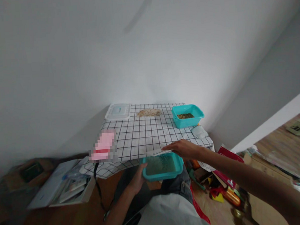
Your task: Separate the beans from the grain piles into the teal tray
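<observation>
My left hand (140, 176) grips the left side of a turquoise plastic tub (163, 176), held over my lap at the table's front edge. Inside the tub is a greyish, murky layer with small specks. My right hand (182, 148) is closed on a thin white slotted plastic piece (159, 152), which lies along the tub's far rim. I cannot make out the full shape of that piece.
On the checked tablecloth (131, 137) are another turquoise tub (183, 123) with brown grains, a flaky beige pile (149, 112), a clear lid (118, 112), a pink pixelated item (104, 145) and a whitish crumpled thing (199, 132). Boxes and clutter (231, 196) lie on the floor.
</observation>
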`<state>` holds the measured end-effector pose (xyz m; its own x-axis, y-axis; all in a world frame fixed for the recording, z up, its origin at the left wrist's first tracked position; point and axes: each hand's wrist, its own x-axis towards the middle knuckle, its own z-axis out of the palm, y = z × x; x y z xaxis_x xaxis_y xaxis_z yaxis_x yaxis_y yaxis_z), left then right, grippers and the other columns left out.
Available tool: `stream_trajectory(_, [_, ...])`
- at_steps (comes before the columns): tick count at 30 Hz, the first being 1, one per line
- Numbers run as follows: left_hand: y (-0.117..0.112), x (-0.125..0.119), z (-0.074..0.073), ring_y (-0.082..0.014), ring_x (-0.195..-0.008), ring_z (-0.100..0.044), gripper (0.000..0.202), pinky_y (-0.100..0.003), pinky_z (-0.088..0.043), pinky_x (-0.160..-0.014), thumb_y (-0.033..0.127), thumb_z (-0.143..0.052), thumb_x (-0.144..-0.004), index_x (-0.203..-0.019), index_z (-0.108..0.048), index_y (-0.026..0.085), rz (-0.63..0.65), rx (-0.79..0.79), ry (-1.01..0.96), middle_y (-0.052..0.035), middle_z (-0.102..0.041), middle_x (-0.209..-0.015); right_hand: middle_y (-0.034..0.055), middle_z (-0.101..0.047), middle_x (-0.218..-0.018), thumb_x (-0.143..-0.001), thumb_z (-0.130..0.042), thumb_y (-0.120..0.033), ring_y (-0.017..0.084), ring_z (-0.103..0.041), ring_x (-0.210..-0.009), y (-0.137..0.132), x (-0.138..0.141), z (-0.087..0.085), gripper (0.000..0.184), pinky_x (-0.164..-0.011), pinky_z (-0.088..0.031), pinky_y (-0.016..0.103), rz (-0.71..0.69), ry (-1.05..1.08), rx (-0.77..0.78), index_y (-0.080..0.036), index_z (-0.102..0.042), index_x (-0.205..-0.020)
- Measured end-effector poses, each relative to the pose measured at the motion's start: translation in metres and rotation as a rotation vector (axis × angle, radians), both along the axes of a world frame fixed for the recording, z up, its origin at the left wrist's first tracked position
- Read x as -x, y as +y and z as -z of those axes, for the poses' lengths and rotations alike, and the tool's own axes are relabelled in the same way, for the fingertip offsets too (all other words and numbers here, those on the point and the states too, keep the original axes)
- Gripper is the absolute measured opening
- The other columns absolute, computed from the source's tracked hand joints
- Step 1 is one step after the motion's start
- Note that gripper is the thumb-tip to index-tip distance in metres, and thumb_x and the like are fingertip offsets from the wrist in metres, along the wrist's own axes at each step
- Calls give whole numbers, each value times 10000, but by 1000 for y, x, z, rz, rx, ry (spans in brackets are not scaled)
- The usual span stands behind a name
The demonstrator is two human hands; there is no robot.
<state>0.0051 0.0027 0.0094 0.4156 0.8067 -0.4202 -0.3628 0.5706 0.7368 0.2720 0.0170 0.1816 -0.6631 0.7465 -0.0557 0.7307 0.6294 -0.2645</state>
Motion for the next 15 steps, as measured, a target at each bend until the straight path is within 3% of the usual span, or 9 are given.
stream_trajectory(4, [-1, 1, -5, -274, -947, -701, 467, -358, -523, -795, 486, -614, -809, -1120, -668, 143, 12, 10, 34, -97, -778, -984, 35, -658, -1285, -992, -426, -227, 203, -664, -1086, 22, 4, -4, 426, -922, -488, 324, 29, 34, -59, -317, -520, -1397])
stream_trajectory(8, [-5, 8, -5, -257, -913, -690, 388, -321, -511, -760, 467, -682, -754, -1009, -685, 175, -21, -21, 89, -70, -768, -927, 33, -647, -1302, -987, -427, -196, 197, -640, -1134, 56, 20, 3, 433, -950, -481, 336, -2, 73, -110, -316, -525, -1391])
stream_trajectory(12, [-7, 23, 0, -279, -969, -671, 385, -366, -512, -831, 504, -681, -749, -944, -690, 172, -59, -70, 141, -84, -756, -930, 26, -617, -1345, -966, -428, -143, 183, -596, -1200, 87, 41, 17, 463, -984, -472, 352, -50, 74, -118, -310, -528, -1386])
stream_trajectory(15, [-9, 38, 3, -287, -1088, -622, 424, -358, -476, -931, 355, -836, -608, -974, -699, 190, -114, -161, 196, -77, -743, -1055, 31, -587, -1381, -947, -431, -118, 181, -566, -1237, 98, 50, 26, 482, -1001, -465, 361, -90, 83, -109, -302, -535, -1381])
